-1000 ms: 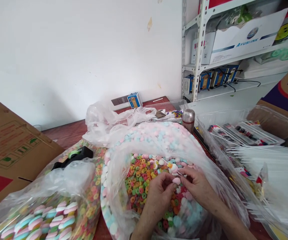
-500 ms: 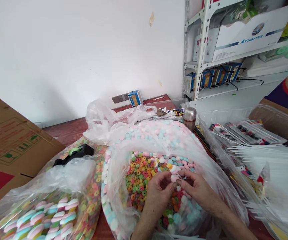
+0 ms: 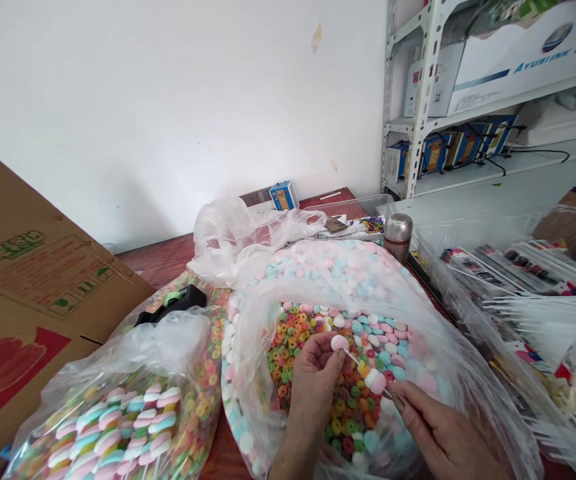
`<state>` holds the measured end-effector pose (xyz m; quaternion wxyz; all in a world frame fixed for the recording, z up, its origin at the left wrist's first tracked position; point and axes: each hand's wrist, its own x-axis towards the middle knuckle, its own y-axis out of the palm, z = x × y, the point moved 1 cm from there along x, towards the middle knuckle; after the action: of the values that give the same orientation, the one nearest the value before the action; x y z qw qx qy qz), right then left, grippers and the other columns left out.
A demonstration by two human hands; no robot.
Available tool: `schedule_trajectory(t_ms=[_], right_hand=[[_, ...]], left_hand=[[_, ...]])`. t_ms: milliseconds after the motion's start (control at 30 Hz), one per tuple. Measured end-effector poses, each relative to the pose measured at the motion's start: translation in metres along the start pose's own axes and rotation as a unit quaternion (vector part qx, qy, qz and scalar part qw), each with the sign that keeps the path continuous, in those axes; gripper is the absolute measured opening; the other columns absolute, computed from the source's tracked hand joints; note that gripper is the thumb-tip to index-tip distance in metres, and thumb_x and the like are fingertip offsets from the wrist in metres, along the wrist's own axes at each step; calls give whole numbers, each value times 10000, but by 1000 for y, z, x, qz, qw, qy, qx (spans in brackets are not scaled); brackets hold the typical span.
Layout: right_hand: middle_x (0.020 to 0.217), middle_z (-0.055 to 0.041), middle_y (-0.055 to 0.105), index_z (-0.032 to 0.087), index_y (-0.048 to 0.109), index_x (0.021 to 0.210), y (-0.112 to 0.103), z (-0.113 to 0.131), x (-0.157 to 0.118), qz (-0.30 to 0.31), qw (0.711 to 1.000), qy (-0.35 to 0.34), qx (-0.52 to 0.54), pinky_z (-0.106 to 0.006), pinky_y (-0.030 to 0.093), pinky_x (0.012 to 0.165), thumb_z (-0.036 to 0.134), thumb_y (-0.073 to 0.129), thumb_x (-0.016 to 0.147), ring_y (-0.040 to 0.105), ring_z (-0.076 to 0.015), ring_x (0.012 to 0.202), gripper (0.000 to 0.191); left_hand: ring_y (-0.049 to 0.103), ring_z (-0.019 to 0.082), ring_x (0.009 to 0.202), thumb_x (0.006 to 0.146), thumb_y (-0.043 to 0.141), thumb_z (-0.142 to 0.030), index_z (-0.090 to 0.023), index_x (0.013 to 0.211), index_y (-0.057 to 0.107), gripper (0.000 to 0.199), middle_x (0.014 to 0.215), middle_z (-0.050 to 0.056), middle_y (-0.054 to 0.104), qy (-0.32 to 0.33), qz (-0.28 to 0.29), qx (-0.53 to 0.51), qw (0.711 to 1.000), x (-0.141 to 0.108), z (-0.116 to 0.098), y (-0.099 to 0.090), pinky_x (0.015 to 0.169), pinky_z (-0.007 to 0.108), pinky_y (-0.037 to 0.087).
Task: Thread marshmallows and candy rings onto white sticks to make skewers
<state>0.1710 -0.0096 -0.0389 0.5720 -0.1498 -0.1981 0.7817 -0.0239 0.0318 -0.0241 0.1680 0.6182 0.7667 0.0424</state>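
Over a big clear plastic bag, my left hand pinches a pink and white marshmallow piece at the upper end of a thin white stick. Lower on the same stick are yellow, white and pink pieces. My right hand grips the stick's lower end between thumb and fingers. Inside the bag, under both hands, lie many colored rings and pink, blue and white pieces.
At left, a bag of finished-looking candy skewers, a black tape dispenser and a cardboard box. A metal-topped flask stands behind the bag. At right, a clear bin holds white sticks.
My hands have moved apart along the stick, the right one lower and to the right, exposing the threaded pieces. The whole view has shifted, with objects appearing farther right.
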Motion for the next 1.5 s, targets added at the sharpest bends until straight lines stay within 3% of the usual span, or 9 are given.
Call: schedule_trajectory(t_ms=[333,500,600,700,900,1033,1233,1400,1500], right_hand=[[871,-40,762,272,705,910,4,-1,2,-1,1000,27,-2,-262,532,672,419,406,945,713,-232,830,335],[736,-11,728,269,710,842,14,-6,2,1,997,44,58,-250,507,596,403,459,906,676,-211,682,291],[675,6,677,259,663,757,21,-5,4,20,995,45,82,-240,480,570,398,461,905,641,-197,647,287],[713,6,666,243,648,777,27,-3,5,40,994,51,94,-238,476,606,390,436,911,629,-192,694,291],[785,-9,671,229,644,796,34,2,8,19,990,58,127,-251,476,681,422,402,921,617,-196,767,334],[700,4,629,238,649,786,32,4,10,7,989,64,133,-256,476,649,440,396,922,592,-188,683,351],[676,0,620,238,662,812,30,1,15,54,990,71,108,-295,503,730,439,380,925,638,-226,781,364],[836,-35,698,219,699,974,30,10,23,24,992,66,109,-323,508,757,445,370,928,651,-241,852,401],[838,-38,703,227,697,1003,33,14,29,25,995,40,89,-336,500,777,425,350,949,659,-250,889,403]], left_hand=[[709,174,793,745,798,-298,-171,1013,702,311,899,54,771,28,3,75,997,-6,4,-1,716,265,566],[708,204,927,844,692,-241,-203,1056,691,216,1012,70,755,131,13,203,970,-8,7,-3,818,295,556],[708,199,896,867,655,-224,-210,1063,689,199,1003,68,749,164,25,249,954,-6,9,-5,789,291,558],[702,188,819,862,646,-208,-204,1036,695,180,944,60,750,174,31,275,945,-4,7,-6,723,273,552],[688,179,784,847,628,-169,-197,1005,705,178,920,58,745,202,39,313,927,-2,-2,-6,703,267,538],[685,181,800,859,604,-168,-208,1036,707,208,951,59,741,209,47,313,925,-4,-2,-7,717,272,535],[667,170,735,847,604,-158,-222,1007,723,209,901,46,738,220,43,318,921,-9,2,-6,671,254,523],[670,168,759,862,588,-138,-224,1077,697,255,934,49,731,225,65,342,910,-14,3,-5,693,257,527],[684,191,878,886,566,-154,-229,1098,693,258,1003,62,730,239,69,330,911,-20,4,-6,792,288,532]])
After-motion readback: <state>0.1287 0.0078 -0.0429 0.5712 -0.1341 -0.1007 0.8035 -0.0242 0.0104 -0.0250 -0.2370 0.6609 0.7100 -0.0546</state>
